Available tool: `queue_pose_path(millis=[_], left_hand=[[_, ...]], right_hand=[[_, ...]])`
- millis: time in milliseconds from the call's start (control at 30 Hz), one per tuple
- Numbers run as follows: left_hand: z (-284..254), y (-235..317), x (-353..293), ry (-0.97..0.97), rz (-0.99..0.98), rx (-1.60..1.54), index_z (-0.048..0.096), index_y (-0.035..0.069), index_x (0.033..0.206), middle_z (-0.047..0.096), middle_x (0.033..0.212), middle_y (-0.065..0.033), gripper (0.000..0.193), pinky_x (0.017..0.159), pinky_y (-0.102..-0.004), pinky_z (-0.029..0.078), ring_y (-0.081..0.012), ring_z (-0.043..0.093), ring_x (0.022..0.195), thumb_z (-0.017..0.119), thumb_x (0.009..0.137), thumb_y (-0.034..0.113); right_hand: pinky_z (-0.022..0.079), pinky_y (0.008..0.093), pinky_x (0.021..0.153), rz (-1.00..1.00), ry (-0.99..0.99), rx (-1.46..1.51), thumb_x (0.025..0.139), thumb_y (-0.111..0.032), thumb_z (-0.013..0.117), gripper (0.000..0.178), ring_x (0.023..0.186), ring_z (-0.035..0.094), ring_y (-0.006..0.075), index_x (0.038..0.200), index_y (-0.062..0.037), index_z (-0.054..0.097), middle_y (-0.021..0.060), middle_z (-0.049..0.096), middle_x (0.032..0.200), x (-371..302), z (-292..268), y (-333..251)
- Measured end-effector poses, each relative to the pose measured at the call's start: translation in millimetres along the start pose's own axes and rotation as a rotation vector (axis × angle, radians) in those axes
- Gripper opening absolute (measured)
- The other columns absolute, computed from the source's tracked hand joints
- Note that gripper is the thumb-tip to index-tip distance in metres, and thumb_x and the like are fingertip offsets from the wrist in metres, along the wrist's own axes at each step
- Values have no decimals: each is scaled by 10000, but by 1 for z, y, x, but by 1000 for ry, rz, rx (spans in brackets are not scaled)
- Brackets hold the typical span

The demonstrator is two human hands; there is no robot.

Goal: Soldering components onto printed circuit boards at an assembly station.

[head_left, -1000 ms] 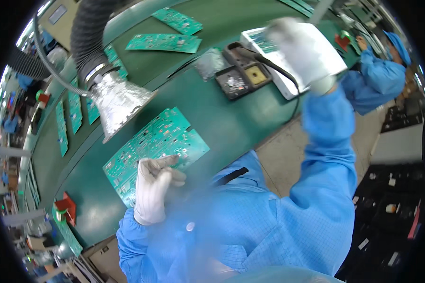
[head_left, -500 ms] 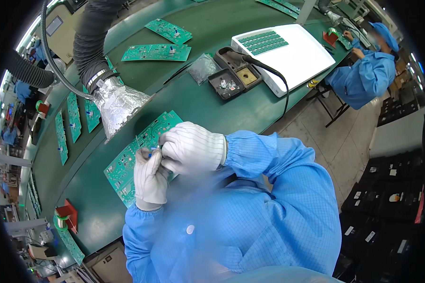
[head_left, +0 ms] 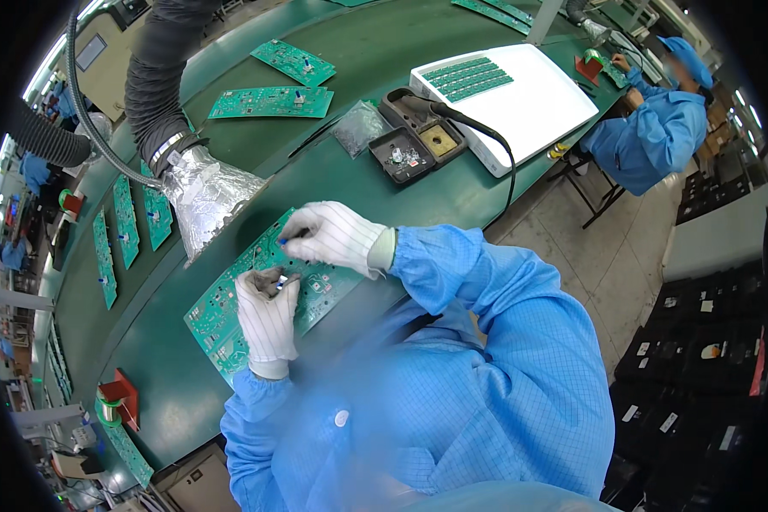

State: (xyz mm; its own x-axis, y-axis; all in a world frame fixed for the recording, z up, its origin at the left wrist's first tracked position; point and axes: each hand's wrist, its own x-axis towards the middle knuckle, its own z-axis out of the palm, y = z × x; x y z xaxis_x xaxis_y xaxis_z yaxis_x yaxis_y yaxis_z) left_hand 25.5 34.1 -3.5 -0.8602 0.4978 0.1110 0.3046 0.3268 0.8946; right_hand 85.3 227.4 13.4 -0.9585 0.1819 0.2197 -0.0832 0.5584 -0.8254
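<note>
At our far left, three narrow boards (head_left: 126, 224) lie in a row, small blue parts on them, and lower down a solder reel (head_left: 108, 411) sits beside a red holder (head_left: 123, 394). Next comes the foil hood (head_left: 203, 194) at the end of a black hose (head_left: 156, 102), over the green bench (head_left: 166, 367). Our large board (head_left: 222, 311) lies aslant on the bench just below the hood, partly covered by both gloved hands. Our left hand (head_left: 266, 322) is over its middle, thumb and fingers bent together on a small silvery part (head_left: 282, 282). Our right hand (head_left: 337, 237) is just beyond, fingertips closed on a blue part (head_left: 282, 242); we cannot tell whether that part touches the large board. Further right we see a clear bag (head_left: 361, 130), then a black tray (head_left: 405, 178) of small components beside a yellow sponge (head_left: 439, 141), and a white box (head_left: 546, 102) with a green panel (head_left: 469, 78) on top. At our far right a co-worker (head_left: 648, 128) in blue sits at the bench, with black bins (head_left: 700, 367) lower in view.
</note>
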Motion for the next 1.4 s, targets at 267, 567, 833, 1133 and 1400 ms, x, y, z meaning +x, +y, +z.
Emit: queue_pose_path(millis=[267, 567, 833, 1133, 1400], left_hand=[[-24, -31, 18, -20, -80, -40, 464, -23, 1070, 626, 1002, -128, 476, 728, -269, 523, -129, 587, 800, 834, 796, 95], [-26, -7, 2, 67, 152, 298, 596, 48, 993, 672, 868, -67, 374, 751, -321, 532, -178, 662, 815, 867, 745, 122], [-18, -10, 6, 0, 304, 630, 703, 95, 946, 699, 884, -73, 297, 868, -391, 486, -271, 651, 885, 858, 710, 186], [-20, -22, 2, 43, 397, 491, 694, 108, 939, 695, 929, -73, 258, 971, -444, 454, -297, 645, 1005, 807, 764, 259], [-20, -20, 2, 78, 460, 556, 671, 108, 1026, 686, 966, -96, 251, 970, -463, 452, -290, 649, 998, 762, 796, 154]], right_hand=[[552, 393, 829, -79, 60, -82, 922, -315, 654, 327, 907, 661, 292, 1117, -53, 656, 164, 654, 1010, 8, 1, 33], [535, 430, 809, -286, -32, -187, 920, -297, 658, 236, 907, 657, 332, 1042, -96, 676, 143, 655, 974, 31, 17, 43], [535, 457, 842, -345, -107, -245, 912, -310, 624, 270, 940, 657, 353, 1082, -114, 701, 153, 669, 973, 31, 18, 58], [530, 417, 793, -324, -50, -270, 935, -229, 641, 245, 903, 661, 343, 1079, -41, 702, 154, 685, 972, 35, 22, 60], [540, 412, 784, -467, -7, -389, 928, -256, 650, 228, 903, 669, 326, 1076, -91, 705, 119, 702, 964, 45, 30, 49]])
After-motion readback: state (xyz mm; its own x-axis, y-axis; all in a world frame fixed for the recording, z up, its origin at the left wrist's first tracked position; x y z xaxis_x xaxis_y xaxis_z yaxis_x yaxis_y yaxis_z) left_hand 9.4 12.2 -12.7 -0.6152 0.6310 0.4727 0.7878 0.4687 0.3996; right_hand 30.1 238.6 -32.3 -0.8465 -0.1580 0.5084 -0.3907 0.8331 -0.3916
